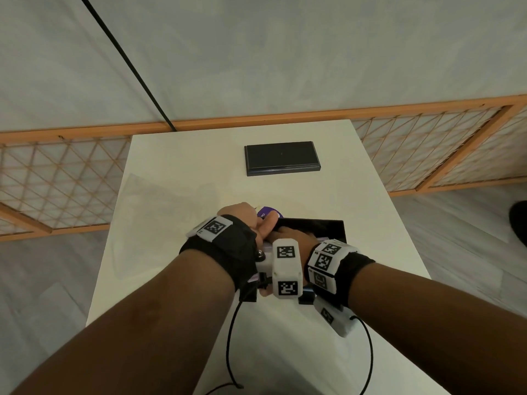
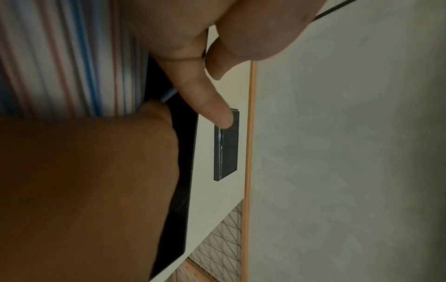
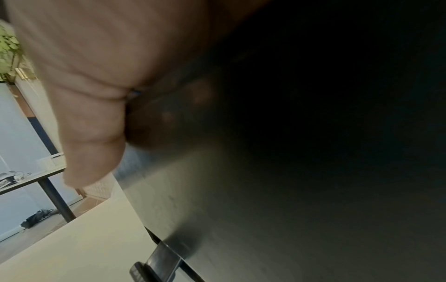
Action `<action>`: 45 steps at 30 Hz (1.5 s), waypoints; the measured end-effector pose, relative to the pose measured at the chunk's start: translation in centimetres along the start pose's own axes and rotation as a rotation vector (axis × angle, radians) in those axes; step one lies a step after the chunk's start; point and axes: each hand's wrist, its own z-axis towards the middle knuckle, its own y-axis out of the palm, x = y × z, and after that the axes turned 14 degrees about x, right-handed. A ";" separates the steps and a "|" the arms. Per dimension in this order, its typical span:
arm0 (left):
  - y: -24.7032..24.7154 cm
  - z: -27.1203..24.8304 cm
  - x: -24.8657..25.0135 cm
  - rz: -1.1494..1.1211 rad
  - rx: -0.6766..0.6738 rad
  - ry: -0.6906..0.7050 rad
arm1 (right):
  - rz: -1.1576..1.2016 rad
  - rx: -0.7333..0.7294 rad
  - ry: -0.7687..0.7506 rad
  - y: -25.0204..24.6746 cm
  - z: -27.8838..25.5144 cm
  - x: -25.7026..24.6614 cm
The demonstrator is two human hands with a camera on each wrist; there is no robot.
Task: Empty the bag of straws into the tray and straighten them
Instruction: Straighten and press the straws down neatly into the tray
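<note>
Black rectangular tray (image 1: pixel 328 228) sits mid-bench (image 1: pixel 176 172). Striped paper straws (image 2: pixel 72 57) lie in it beneath both hands. Left hand (image 1: pixel 242 215) grips purple-labelled bag (image 1: pixel 268 212); right hand (image 1: pixel 293 233) presses the straws, fingers flat.

The bench (image 1: pixel 176 178) looks smooth, matt white. The tray (image 1: pixel 328 226) is glossy black, the far black slab (image 1: pixel 282 156) glossy too. The striped straws (image 2: pixel 72 57) look smooth.

White table (image 1: pixel 176 178), black tray (image 1: pixel 328 226), dark plaque (image 1: pixel 282 158)
</note>
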 end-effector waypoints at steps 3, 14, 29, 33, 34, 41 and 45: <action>-1.0 -0.1 1.3 -0.444 -0.132 -0.136 | 0.067 0.067 0.049 0.6 -0.2 -0.1; -6.7 2.1 1.1 -0.093 0.034 0.153 | 0.087 0.181 0.047 1.6 -0.7 0.6; -5.8 1.9 -0.7 0.431 0.081 0.570 | 0.074 0.112 0.075 1.1 -0.8 0.3; -4.9 1.7 -1.5 0.312 -0.104 0.456 | 0.088 0.076 0.100 1.0 -0.6 0.5; -4.7 1.9 -1.8 0.220 -0.139 0.427 | 0.089 0.060 0.109 0.9 -0.5 0.5; -3.1 5.1 -3.3 -0.010 -0.224 0.268 | 0.170 0.034 0.146 -0.5 0.4 -1.1; -3.7 3.3 -2.4 -0.002 -0.158 0.284 | 0.124 0.088 0.166 -0.7 0.5 -1.9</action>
